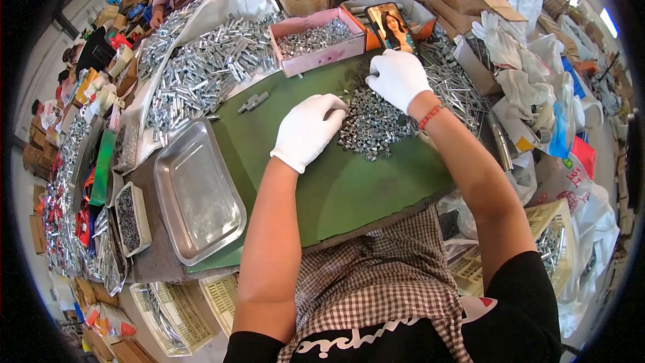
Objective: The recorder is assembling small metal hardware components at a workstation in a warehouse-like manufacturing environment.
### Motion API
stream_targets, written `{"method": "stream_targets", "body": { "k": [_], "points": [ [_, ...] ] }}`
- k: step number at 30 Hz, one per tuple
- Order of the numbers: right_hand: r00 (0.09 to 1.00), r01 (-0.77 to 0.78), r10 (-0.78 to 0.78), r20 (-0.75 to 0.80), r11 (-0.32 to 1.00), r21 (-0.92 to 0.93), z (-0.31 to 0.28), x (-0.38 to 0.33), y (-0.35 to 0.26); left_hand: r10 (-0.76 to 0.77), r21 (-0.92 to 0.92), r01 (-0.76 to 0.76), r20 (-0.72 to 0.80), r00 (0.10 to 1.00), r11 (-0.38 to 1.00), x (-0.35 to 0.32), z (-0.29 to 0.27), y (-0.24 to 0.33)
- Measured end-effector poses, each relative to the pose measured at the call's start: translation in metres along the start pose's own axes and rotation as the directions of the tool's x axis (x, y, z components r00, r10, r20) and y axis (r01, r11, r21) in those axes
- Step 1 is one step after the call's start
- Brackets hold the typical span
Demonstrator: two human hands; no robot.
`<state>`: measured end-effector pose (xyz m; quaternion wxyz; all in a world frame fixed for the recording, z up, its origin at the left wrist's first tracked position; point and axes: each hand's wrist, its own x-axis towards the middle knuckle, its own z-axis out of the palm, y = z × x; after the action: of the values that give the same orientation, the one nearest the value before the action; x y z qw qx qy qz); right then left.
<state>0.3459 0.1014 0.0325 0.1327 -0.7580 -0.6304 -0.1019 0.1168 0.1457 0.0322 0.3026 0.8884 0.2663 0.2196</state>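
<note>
Over the green mat [376, 188], two white-gloved hands worked at a heap of small metal nuts [376, 124], which lay loosely spread near the mat's far side. The left hand [309, 131] was at the heap's left edge, its fingers curled and the thumb close to them, leaving a narrow gap; whether a nut sat between the tips could not be made out. The right hand [398, 81], above a red bracelet [431, 116], hovered at or over the heap's far edge, fingers bent downward; their tips were hidden, so neither their spacing nor any held piece could be told. Just beyond it a phone [392, 27] leaned upright, showing a person on its screen. Left of the phone stood a pink box [322, 58] of small metal parts. Several short metal pieces [253, 102] lay on the mat, near a large pile of metal tubes [201, 67]. A shallow metal tray [200, 191] rested left of the left forearm.
</note>
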Motion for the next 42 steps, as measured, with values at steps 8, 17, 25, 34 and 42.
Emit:
{"method": "stream_targets", "body": {
  "k": [8,17,25,34,42],
  "points": [
    [0.997,0.048,-0.042,-0.064,0.994,0.097,0.001,-0.005,-0.008,-0.024,0.022,0.026,-0.115,0.993,0.999,0.002,0.005,0.002],
    [0.989,0.142,-0.13,-0.067,0.745,0.652,-0.022,-0.054,-0.027,0.038,-0.114,-0.067,-0.243,0.969,0.991,0.002,0.014,0.013],
    [0.999,-0.028,0.006,0.044,0.857,0.515,-0.048,-0.052,-0.002,-0.071,-0.152,0.018,-0.353,0.933,0.988,0.002,0.013,0.008],
    [0.966,0.257,-0.253,-0.056,0.908,0.331,-0.025,-0.067,0.014,-0.053,-0.096,0.019,-0.362,0.931,0.995,0.005,0.017,0.002],
    [0.977,0.177,-0.146,-0.155,0.961,0.212,-0.02,-0.034,0.019,-0.117,-0.106,0.08,-0.406,0.907,0.991,0.005,0.015,0.002]
  ]
}}
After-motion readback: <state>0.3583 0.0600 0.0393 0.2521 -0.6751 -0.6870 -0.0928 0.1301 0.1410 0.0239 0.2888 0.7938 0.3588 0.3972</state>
